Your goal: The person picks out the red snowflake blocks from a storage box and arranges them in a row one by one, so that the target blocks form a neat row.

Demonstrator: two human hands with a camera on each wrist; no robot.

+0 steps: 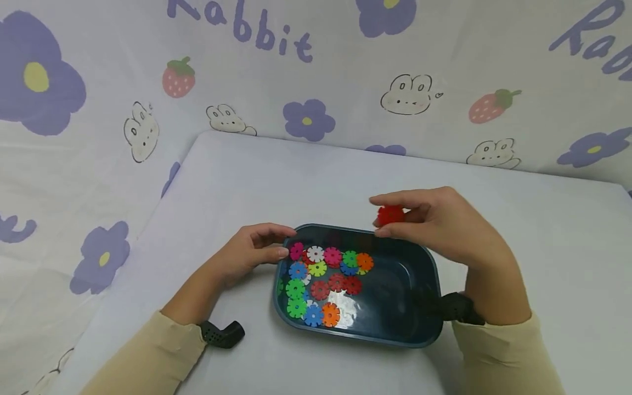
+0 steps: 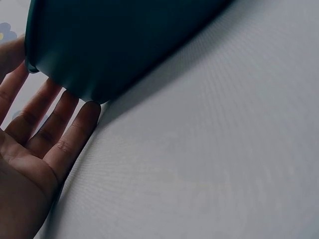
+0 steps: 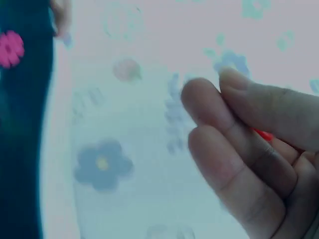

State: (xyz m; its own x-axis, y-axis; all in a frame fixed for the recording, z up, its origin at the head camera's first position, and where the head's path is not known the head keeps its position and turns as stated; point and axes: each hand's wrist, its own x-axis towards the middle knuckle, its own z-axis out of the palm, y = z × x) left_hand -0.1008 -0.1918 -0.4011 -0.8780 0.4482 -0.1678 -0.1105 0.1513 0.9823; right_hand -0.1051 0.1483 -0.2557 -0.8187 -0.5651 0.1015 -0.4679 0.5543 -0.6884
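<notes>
My right hand [image 1: 439, 222] is raised over the far right rim of a dark teal tray [image 1: 395, 341], with a red notched plastic disc [image 1: 391, 214] between thumb and fingers. In the right wrist view, the curled fingers [image 3: 219, 157] hide all but a sliver of red. My left hand [image 1: 252, 249] is at the tray's far left corner, its fingertips against the outside near the rim. The left wrist view shows those fingers [image 2: 75, 134] fairly straight, spread along the outer wall. Several colourful notched discs [image 1: 320, 288] lie in the tray's left half, some overlapping.
The tray stands on a table with a white cloth [image 1: 237, 181]. Behind it hangs a printed curtain [image 1: 345, 77] with flowers, strawberries and rabbits. Dark devices sit at both wrists, the right one [image 1: 459, 308] overlapping the tray's right rim in the head view.
</notes>
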